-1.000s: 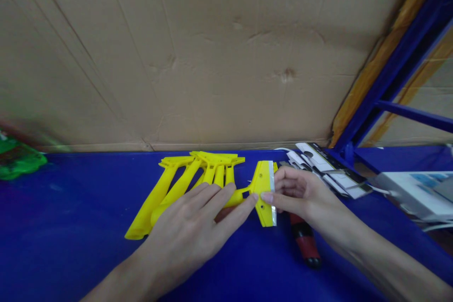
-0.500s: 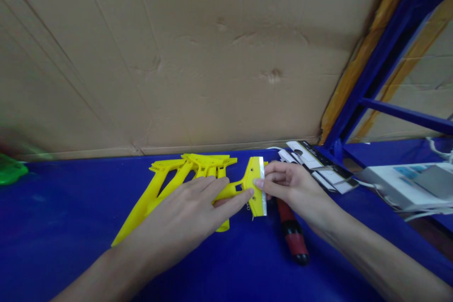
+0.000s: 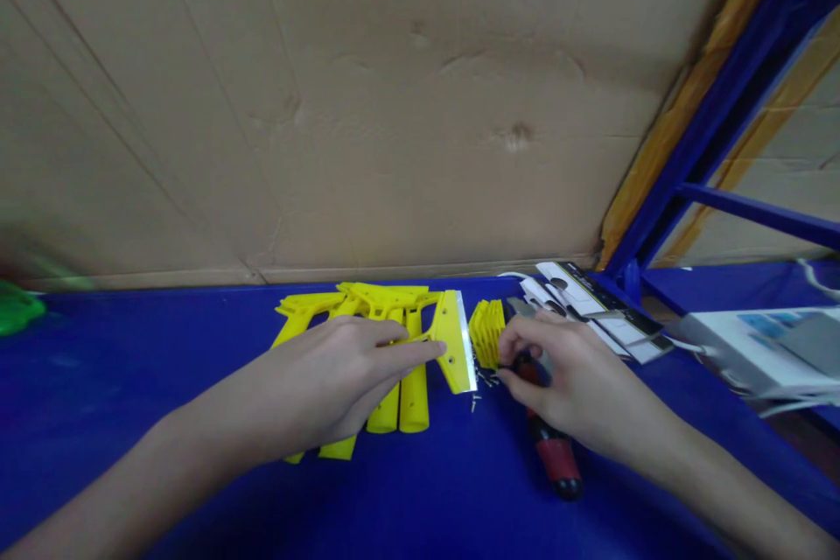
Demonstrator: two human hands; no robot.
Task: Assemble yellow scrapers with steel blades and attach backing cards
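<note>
My left hand (image 3: 347, 376) is closed round the handle of a yellow scraper (image 3: 451, 341), its index finger lying along the head. The head has two small holes and a shiny metal blade on its right edge. My right hand (image 3: 557, 363) hovers at a stack of small yellow plates (image 3: 486, 332) and loose screws (image 3: 482, 381). Its thumb and index finger are curled, with a small gap between the tips, and nothing shows in them. Below that hand lies a red and black tool handle (image 3: 557, 459). More yellow scraper handles (image 3: 413, 398) lie partly under my left hand.
Black and white printed cards (image 3: 600, 302) lie behind my right hand. A white box with cables (image 3: 754, 350) stands at the right, near a blue metal frame (image 3: 656, 175). Cardboard (image 3: 420, 105) walls the back of the blue table (image 3: 459, 499). Something green (image 3: 19, 308) is at far left.
My right hand has left the scraper's blade and moved down to the screws and plates. My left hand has shifted the scraper slightly left, uncovering the yellow stack.
</note>
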